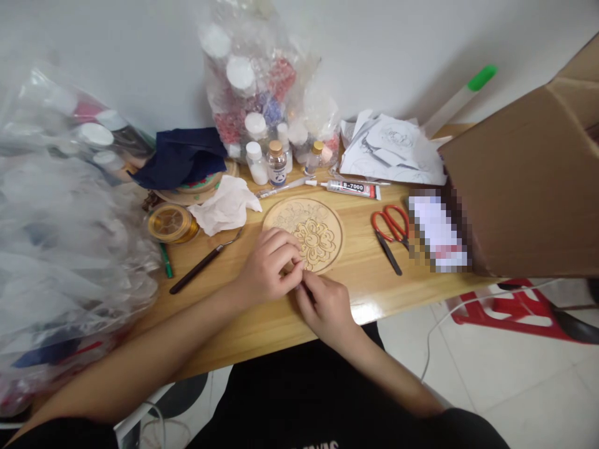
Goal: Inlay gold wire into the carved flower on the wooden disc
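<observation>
A round wooden board lies on the table, bearing a flower outlined in raised gold wire and pencil-like line drawing toward its far left. Over the board's near left edge, my left hand is closed, with thumb and forefinger pinched. My right hand meets it just off the board's near edge, also pinched. The fingertips of both hands come together; whatever they hold is too small or hidden to make out. Left of my hands are a dark-handled tool with a thin metal tip and a spool of gold wire.
Red-handled scissors and black tweezers lie right of the board, near a blurred phone and a cardboard box. Behind are a B-7000 glue tube, small bottles and papers. Plastic bags crowd the left.
</observation>
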Demonstrator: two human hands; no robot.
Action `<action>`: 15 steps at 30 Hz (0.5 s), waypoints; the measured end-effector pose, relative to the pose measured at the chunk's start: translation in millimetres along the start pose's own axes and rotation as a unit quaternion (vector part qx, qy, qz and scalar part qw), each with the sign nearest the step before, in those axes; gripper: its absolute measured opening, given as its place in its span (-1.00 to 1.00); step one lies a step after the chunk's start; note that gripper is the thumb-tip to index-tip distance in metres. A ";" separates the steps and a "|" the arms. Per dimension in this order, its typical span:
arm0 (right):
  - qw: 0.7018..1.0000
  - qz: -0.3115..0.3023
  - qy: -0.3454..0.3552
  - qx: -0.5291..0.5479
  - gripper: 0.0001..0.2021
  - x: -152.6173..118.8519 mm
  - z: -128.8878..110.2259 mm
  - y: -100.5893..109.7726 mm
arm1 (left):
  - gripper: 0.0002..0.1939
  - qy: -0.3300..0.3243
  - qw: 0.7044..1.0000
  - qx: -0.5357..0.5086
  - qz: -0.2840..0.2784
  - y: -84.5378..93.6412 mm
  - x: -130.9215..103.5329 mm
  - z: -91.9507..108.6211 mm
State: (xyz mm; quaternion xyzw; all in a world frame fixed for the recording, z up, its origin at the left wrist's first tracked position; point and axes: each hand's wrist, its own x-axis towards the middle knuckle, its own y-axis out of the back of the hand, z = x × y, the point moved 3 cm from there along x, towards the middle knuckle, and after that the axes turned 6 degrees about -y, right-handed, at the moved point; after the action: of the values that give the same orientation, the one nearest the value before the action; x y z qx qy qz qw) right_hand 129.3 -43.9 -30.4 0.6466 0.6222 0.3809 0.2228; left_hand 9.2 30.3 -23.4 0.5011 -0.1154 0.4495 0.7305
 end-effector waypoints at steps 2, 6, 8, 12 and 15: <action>1.000 0.003 0.003 -0.001 -0.78 0.0 -0.4 0.2 | -0.87 0.002 1.000 0.001 -0.001 0.0 0.1 0.3; 1.000 0.009 0.004 -0.001 -0.78 0.3 -0.8 1.0 | -0.87 0.004 1.000 0.001 -0.002 0.0 0.2 1.0; 1.000 0.009 0.005 -0.001 -0.78 0.4 -0.8 1.5 | -0.87 0.003 1.000 -0.001 0.000 -0.1 0.1 1.0; 1.000 0.017 0.007 0.003 -0.78 0.8 -0.9 2.2 | -0.86 -0.007 1.000 -0.001 0.010 -0.4 -0.6 0.7; 1.000 0.020 0.007 0.000 -0.77 1.1 -1.0 2.0 | -0.86 -0.006 1.000 0.000 0.012 -0.8 -1.2 -0.1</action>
State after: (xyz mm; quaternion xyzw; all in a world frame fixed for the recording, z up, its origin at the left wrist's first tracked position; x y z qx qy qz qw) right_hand 129.7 -43.2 -28.0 0.6563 0.6106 0.3897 0.2110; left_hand 9.1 29.6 -24.7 0.5020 -0.1261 0.4554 0.7244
